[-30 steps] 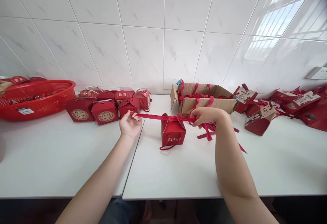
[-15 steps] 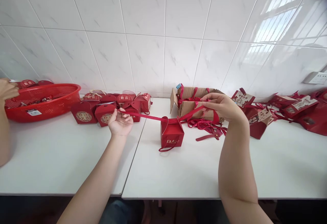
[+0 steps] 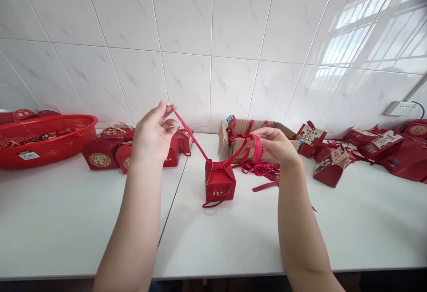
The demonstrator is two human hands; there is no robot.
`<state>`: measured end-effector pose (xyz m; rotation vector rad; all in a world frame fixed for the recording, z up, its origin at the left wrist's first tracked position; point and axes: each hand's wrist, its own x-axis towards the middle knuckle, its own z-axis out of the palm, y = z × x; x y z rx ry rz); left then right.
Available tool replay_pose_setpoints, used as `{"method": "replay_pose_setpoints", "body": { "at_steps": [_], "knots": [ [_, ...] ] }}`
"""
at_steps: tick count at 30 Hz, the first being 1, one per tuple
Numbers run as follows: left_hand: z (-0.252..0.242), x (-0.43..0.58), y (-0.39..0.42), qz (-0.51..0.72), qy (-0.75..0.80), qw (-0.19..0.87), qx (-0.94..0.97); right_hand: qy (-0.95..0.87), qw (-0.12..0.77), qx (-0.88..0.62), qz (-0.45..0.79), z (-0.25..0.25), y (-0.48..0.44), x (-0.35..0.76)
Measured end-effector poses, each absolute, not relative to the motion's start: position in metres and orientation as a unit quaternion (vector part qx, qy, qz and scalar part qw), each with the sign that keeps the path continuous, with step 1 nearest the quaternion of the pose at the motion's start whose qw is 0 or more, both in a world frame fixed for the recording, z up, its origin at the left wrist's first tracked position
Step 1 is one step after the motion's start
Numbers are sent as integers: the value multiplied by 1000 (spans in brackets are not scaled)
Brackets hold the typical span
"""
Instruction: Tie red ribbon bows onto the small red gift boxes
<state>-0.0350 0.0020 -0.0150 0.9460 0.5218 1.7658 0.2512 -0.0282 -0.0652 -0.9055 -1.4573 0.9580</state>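
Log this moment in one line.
left hand: holding red ribbon | right hand: holding ribbon | front box: upright on table, ribbon at top

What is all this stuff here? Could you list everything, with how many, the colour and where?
Small gift box: one, red, front centre
Held ribbon: apparently one, red, rising from the box's top
Cardboard box: one, brown, behind, toward the right
Blue clip: one, blue, cardboard box's left corner
Ribbon heap: uncountable, red, before the cardboard box
Basket: one, red, far left
Left boxes: several, partly hidden, red, beside and behind the basket
Right boxes: several, overlapping, red, right side
Power strip: one, white, right
Tabletops: two, white, underneath
Tiled wall: one, white, background
Left hand: one, bare, pinching ribbon
Right hand: one, bare, pinching ribbon
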Motion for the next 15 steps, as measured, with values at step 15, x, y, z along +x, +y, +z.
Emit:
{"method": "replay_pose_setpoints", "body": {
  "at_steps": [15],
  "knots": [
    [-18,-6,2,750,183,421,477,-572,685,-351,285,-57,-29,232]
  ]
}}
